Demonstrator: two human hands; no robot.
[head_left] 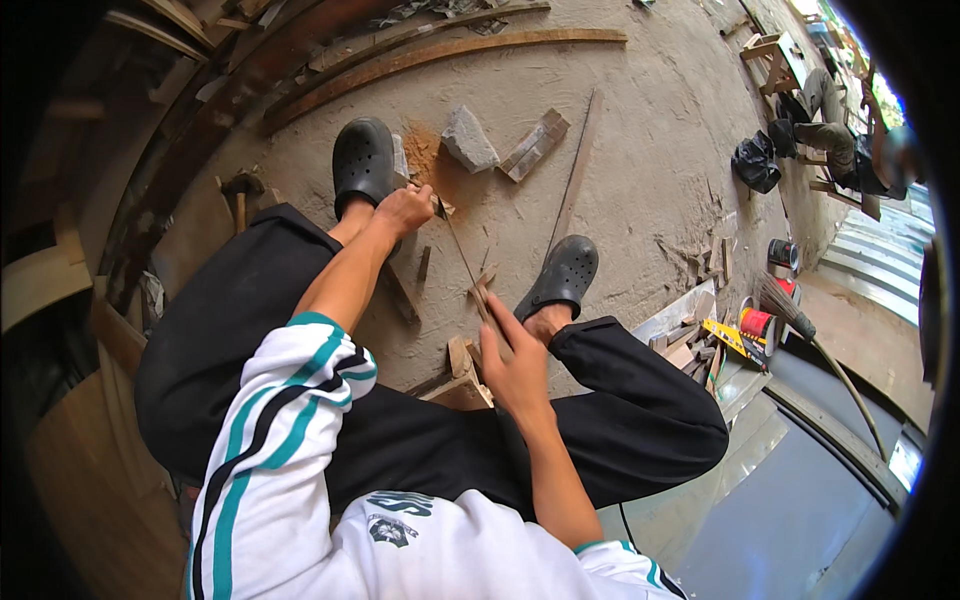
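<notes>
A long thin dark strip [462, 248], perhaps a blade or file, runs slantwise between my two hands. My left hand [405, 210] is closed round its far end, beside my left clog [363, 160]. Nearer to me, my right hand [515, 365] closes at the strip's other end, where a brown wooden piece [482, 288] shows by the fingertips. How the wood and strip join is hidden by the fingers. Orange-brown dust [432, 160] lies on the ground just beyond my left hand. My right clog [568, 275] stands to the right of the strip.
Beyond the dust lie a grey stone block [469, 139], a wooden block [535, 145] and a narrow wooden slat [577, 170]. A hammer [241, 197] rests at left. Wood offcuts [690, 345], paint cans [757, 325] and a broom [790, 305] are at right. Another person [840, 140] sits far right.
</notes>
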